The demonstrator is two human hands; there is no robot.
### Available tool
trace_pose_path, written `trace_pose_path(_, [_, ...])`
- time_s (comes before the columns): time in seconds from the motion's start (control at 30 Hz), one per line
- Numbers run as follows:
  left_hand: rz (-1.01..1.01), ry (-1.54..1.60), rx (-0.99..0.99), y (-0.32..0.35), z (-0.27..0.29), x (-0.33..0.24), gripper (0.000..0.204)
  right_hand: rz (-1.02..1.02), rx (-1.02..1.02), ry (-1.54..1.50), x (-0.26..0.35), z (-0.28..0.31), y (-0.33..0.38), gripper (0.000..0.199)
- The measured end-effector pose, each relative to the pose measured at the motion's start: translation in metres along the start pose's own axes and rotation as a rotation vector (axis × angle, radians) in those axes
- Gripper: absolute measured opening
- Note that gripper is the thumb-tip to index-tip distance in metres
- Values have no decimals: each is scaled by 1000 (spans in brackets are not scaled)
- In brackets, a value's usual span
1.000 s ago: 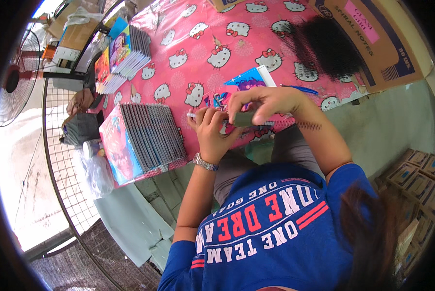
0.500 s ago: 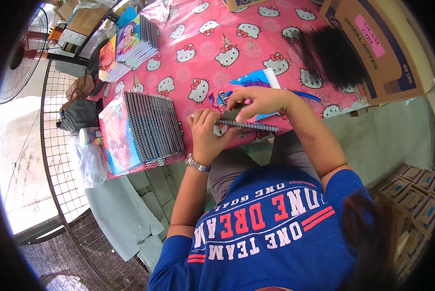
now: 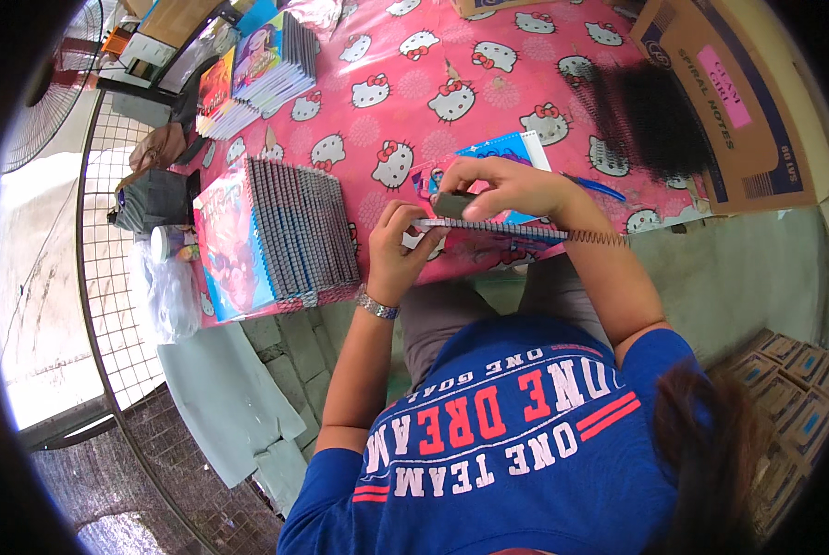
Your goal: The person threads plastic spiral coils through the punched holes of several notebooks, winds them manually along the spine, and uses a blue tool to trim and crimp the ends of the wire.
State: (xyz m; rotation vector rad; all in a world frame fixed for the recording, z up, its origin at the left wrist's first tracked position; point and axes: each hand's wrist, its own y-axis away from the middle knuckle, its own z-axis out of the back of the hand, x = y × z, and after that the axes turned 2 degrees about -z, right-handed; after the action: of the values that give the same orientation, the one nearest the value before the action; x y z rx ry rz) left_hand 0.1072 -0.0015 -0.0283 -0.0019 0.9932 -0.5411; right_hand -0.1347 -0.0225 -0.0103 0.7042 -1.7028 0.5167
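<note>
In the head view, the brown cardboard box (image 3: 748,111) stands on the right of your worktop (image 3: 368,55); you cannot see into it. At the left edge a small lidded jar (image 3: 160,243) stands above a clear plastic bag (image 3: 169,301), their contents too unclear to tell. More cartons (image 3: 798,407) are stacked at the lower right.

The notebook (image 3: 498,228) is in front of you at the worktop's near edge, seen nearly edge-on, with a row of holes and loops along its pale spine. A thin dark wire coil (image 3: 604,239) runs out past its right end to your forearm. Your left grip (image 3: 398,242) is pinched on the notebook's left end, thumb and fingers nearly together. Your right grip (image 3: 507,190) is partly closed, with a small dark grey-green block (image 3: 452,204) between thumb and fingers, just above the spine.

The worktop's cover is glossy pink, printed with white cartoon cat heads. Loose black coils (image 3: 664,120) lie in a springy, tangled heap beside the box. To your left, a neat notebook stack (image 3: 303,231) shows ribbed, coiled spines; a colourful printed cover (image 3: 516,148) lies flat beyond your right grip.
</note>
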Motion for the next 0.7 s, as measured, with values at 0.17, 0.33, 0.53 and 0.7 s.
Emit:
trace_pose_path(0.17, [-193,24,22,-20,-21,-11,30,-8,-119,212,0,11,32,50])
trace_pose_path(0.33, [-208,79,149,-29,-25,-8,32,167,88,-94,-17,20,36,45])
trace_pose_path(0.53, [-213,83,199,-31,-24,-12,33,104,63,-103,-17,23,32,50])
trace_pose_path(0.7, [-177,95,178,-27,-26,-6,36,129,91,71,-15,34,26,52])
